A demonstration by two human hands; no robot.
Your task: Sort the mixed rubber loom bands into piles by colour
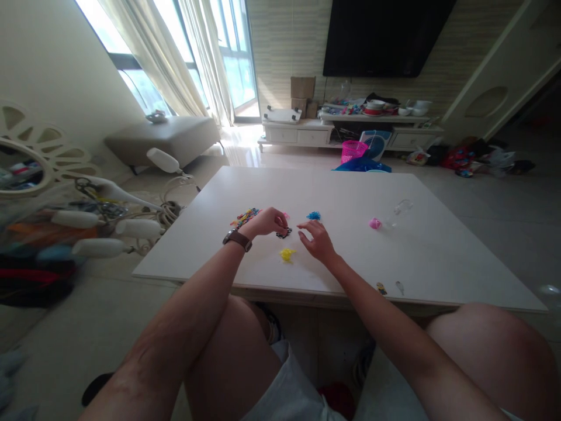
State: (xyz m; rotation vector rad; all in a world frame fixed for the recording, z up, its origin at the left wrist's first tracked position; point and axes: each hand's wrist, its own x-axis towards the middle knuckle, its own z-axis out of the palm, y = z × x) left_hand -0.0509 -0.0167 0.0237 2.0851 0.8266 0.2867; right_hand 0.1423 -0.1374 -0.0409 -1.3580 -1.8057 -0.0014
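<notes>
Bent over a small pile of black pieces (284, 233), my left hand (274, 221) has its fingertips drawn together; whatever they pinch is too small to make out. A brown-strapped watch (239, 239) is on that wrist. My right hand (316, 240) is just to the right of the black pile, thumb and forefinger apart, holding nothing visible. Around the hands lie a blue pile (314, 216), a yellow pile (287, 255) and a mixed-colour pile (245, 217) of similar little pieces. Some pink pieces (286, 216) show behind my left fingers.
On the white table (350, 193), a pink bundle (375, 223) and a clear plastic container (403, 206) lie to the right. A small yellow figure (381, 288) and a small shiny piece (400, 287) are near the front edge. A lamp with white shades (140, 228) stands left.
</notes>
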